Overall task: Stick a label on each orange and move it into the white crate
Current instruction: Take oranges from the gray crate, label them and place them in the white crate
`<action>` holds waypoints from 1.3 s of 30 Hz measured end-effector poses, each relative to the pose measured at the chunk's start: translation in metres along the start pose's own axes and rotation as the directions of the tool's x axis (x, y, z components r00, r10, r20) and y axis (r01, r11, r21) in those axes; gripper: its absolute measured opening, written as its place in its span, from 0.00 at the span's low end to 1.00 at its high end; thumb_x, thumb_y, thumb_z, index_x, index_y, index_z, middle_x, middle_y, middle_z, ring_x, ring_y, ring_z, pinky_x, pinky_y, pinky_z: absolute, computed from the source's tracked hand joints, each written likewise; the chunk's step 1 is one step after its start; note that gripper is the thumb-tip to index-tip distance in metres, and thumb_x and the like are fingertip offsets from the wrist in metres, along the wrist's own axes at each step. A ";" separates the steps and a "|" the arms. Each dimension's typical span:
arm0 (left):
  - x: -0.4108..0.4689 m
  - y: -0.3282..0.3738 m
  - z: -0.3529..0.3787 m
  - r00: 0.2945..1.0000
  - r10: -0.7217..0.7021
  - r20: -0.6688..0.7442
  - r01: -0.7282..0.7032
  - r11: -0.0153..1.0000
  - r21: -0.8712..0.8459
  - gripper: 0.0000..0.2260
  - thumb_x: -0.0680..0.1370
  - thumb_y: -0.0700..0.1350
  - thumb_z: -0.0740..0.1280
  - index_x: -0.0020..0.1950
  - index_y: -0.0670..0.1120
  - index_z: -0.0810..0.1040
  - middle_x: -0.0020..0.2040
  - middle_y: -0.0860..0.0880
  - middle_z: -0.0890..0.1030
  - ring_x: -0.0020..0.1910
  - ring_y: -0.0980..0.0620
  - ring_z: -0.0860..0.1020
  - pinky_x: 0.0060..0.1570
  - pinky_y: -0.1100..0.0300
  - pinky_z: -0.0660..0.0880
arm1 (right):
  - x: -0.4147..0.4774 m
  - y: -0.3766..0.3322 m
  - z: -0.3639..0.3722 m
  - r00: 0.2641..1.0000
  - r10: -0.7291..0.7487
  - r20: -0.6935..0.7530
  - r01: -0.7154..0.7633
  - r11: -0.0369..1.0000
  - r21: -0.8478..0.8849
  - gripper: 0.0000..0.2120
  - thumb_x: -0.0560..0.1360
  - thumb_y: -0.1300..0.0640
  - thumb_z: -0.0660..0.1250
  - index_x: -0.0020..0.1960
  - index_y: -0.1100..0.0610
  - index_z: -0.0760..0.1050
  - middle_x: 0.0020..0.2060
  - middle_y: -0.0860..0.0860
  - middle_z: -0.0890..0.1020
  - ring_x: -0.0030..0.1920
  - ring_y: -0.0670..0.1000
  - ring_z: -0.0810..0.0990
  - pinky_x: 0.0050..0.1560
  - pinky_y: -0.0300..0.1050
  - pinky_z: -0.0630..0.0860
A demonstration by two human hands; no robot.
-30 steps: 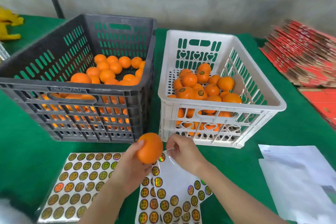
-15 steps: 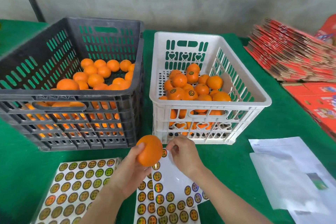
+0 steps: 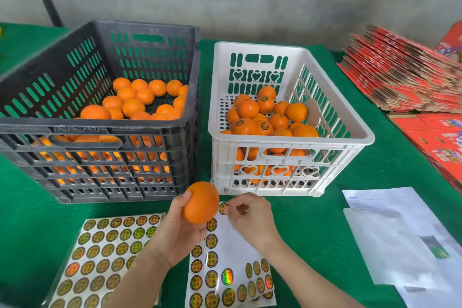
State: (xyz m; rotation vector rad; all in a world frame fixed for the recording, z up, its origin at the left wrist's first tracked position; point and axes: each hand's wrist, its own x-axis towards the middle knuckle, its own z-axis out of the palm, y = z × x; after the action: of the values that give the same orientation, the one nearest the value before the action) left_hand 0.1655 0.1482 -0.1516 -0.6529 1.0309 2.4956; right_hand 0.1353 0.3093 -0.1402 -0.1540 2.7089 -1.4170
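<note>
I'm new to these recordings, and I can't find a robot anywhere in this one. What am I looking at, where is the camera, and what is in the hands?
There is no machine here. A person works with bare hands, and the single picture comes from a camera worn on the head, looking forward and down.

The left hand has one orange in its grip above the green table. The right hand pinches a round label at the top of a partly used sticker sheet. A fuller sheet lies to its left.

Behind them stand a dark crate of oranges with no labels showing and the white crate, where several oranges carry labels. Papers and flattened red cartons lie at the right.
</note>
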 end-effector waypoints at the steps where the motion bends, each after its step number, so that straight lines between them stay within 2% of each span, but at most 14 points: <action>1: 0.000 0.000 -0.001 1.000 -0.007 -0.001 0.007 1.000 -0.005 0.59 0.42 0.57 0.83 0.71 0.44 0.66 0.67 0.36 0.71 0.54 0.41 0.75 0.57 0.48 0.73 | -0.002 0.001 0.001 1.000 0.019 -0.016 -0.018 1.000 0.010 0.02 0.72 0.61 0.71 0.41 0.58 0.81 0.37 0.49 0.81 0.34 0.40 0.74 0.37 0.25 0.69; 4: -0.002 -0.003 0.001 1.000 -0.018 0.004 0.018 1.000 0.005 0.56 0.44 0.57 0.83 0.69 0.44 0.68 0.64 0.36 0.75 0.52 0.42 0.78 0.49 0.51 0.76 | -0.010 0.004 0.006 0.997 -0.018 -0.074 0.017 1.000 -0.018 0.04 0.72 0.63 0.70 0.38 0.59 0.79 0.35 0.50 0.81 0.35 0.44 0.77 0.37 0.31 0.73; 7: -0.002 -0.004 0.003 0.999 -0.031 -0.011 0.031 0.999 0.010 0.40 0.57 0.57 0.78 0.65 0.45 0.70 0.53 0.40 0.80 0.41 0.46 0.83 0.38 0.55 0.79 | -0.016 0.008 0.010 0.993 -0.085 -0.086 0.080 0.995 -0.059 0.04 0.73 0.64 0.68 0.39 0.61 0.77 0.37 0.53 0.81 0.37 0.49 0.78 0.39 0.40 0.76; 9: 0.001 -0.004 0.000 0.999 -0.022 -0.038 0.025 0.997 0.076 0.34 0.63 0.55 0.72 0.65 0.45 0.69 0.55 0.41 0.79 0.47 0.46 0.82 0.45 0.53 0.78 | -0.018 0.010 0.010 0.994 -0.073 -0.080 0.069 0.997 -0.046 0.04 0.73 0.64 0.67 0.39 0.60 0.76 0.37 0.52 0.79 0.37 0.46 0.77 0.38 0.37 0.75; 12: -0.002 -0.002 -0.004 0.985 0.065 -0.160 -0.016 0.957 0.290 0.36 0.60 0.57 0.71 0.64 0.45 0.66 0.60 0.45 0.75 0.60 0.45 0.75 0.63 0.51 0.68 | -0.019 0.010 0.002 1.000 0.015 -0.018 -0.015 0.999 0.030 0.09 0.74 0.65 0.65 0.39 0.54 0.73 0.39 0.49 0.79 0.38 0.40 0.75 0.38 0.27 0.69; 15: -0.008 0.000 -0.008 0.961 0.178 -0.211 -0.050 0.864 0.501 0.36 0.60 0.60 0.69 0.64 0.48 0.66 0.55 0.51 0.74 0.56 0.49 0.75 0.61 0.52 0.65 | -0.017 0.001 -0.013 0.996 0.070 0.062 -0.081 0.976 0.203 0.11 0.75 0.65 0.65 0.38 0.52 0.74 0.45 0.49 0.80 0.44 0.39 0.75 0.41 0.26 0.67; 18: -0.012 0.005 -0.002 0.988 0.139 -0.066 -0.115 0.952 0.283 0.37 0.59 0.49 0.79 0.65 0.44 0.70 0.56 0.44 0.76 0.47 0.47 0.79 0.48 0.53 0.76 | -0.016 -0.017 -0.025 0.984 0.031 0.177 -0.101 0.911 0.400 0.12 0.75 0.63 0.66 0.36 0.51 0.75 0.54 0.45 0.78 0.52 0.36 0.74 0.45 0.27 0.67; 20: -0.016 0.006 0.007 0.994 0.107 0.035 -0.111 0.986 0.121 0.41 0.55 0.49 0.79 0.66 0.43 0.71 0.54 0.41 0.77 0.43 0.46 0.79 0.43 0.55 0.76 | -0.017 -0.031 -0.029 0.970 -0.055 0.235 -0.050 0.905 0.422 0.12 0.75 0.63 0.66 0.35 0.49 0.75 0.55 0.44 0.76 0.51 0.34 0.75 0.46 0.25 0.68; 22: -0.018 0.005 0.017 0.990 0.097 0.105 -0.104 0.993 0.060 0.43 0.54 0.53 0.81 0.65 0.43 0.72 0.53 0.41 0.78 0.43 0.46 0.79 0.43 0.54 0.75 | -0.017 -0.041 -0.032 0.959 -0.118 0.259 0.010 0.924 0.383 0.12 0.75 0.61 0.67 0.36 0.48 0.75 0.56 0.44 0.75 0.54 0.39 0.75 0.53 0.33 0.71; 24: -0.022 0.005 0.027 0.984 0.110 0.141 -0.113 0.994 0.011 0.34 0.62 0.54 0.77 0.65 0.44 0.73 0.50 0.41 0.81 0.41 0.48 0.79 0.42 0.55 0.75 | -0.017 -0.048 -0.035 0.956 -0.153 0.250 0.068 0.945 0.320 0.11 0.75 0.61 0.66 0.37 0.49 0.74 0.56 0.46 0.73 0.57 0.44 0.74 0.60 0.44 0.72; 30: -0.029 0.006 0.037 0.987 0.114 0.117 -0.116 0.993 0.015 0.28 0.66 0.54 0.69 0.63 0.45 0.74 0.49 0.43 0.83 0.42 0.49 0.80 0.42 0.56 0.78 | -0.022 -0.054 -0.036 0.969 -0.203 0.142 0.179 0.970 0.161 0.10 0.76 0.59 0.65 0.39 0.47 0.71 0.53 0.43 0.73 0.56 0.39 0.72 0.59 0.46 0.74; 33: -0.030 0.005 0.039 0.984 0.126 0.127 -0.131 0.991 0.032 0.27 0.68 0.54 0.68 0.64 0.45 0.73 0.54 0.43 0.82 0.48 0.48 0.82 0.51 0.52 0.78 | -0.026 -0.054 -0.034 0.969 -0.238 0.072 0.232 0.969 0.081 0.08 0.76 0.58 0.65 0.40 0.48 0.70 0.51 0.41 0.73 0.55 0.39 0.72 0.58 0.45 0.74; 35: -0.032 0.005 0.041 0.981 0.130 0.143 -0.137 0.990 0.036 0.27 0.69 0.54 0.67 0.66 0.44 0.72 0.59 0.42 0.81 0.54 0.46 0.80 0.58 0.50 0.76 | -0.028 -0.054 -0.033 0.972 -0.231 0.032 0.227 0.969 0.101 0.07 0.75 0.57 0.67 0.41 0.49 0.70 0.50 0.39 0.74 0.53 0.39 0.74 0.56 0.44 0.75; 39: -0.035 0.006 0.039 0.981 0.144 0.131 -0.155 0.985 0.077 0.30 0.68 0.54 0.70 0.68 0.46 0.70 0.60 0.41 0.80 0.58 0.44 0.79 0.57 0.49 0.76 | -0.028 -0.057 -0.037 0.990 -0.140 0.028 0.131 0.969 0.211 0.16 0.71 0.55 0.70 0.47 0.41 0.65 0.46 0.38 0.76 0.47 0.38 0.77 0.46 0.34 0.77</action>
State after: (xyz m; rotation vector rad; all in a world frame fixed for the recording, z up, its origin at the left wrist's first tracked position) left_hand 0.1811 0.1668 -0.1047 -0.4003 1.1726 2.5646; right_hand 0.1617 0.3111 -0.0716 -0.3567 2.5371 -1.7036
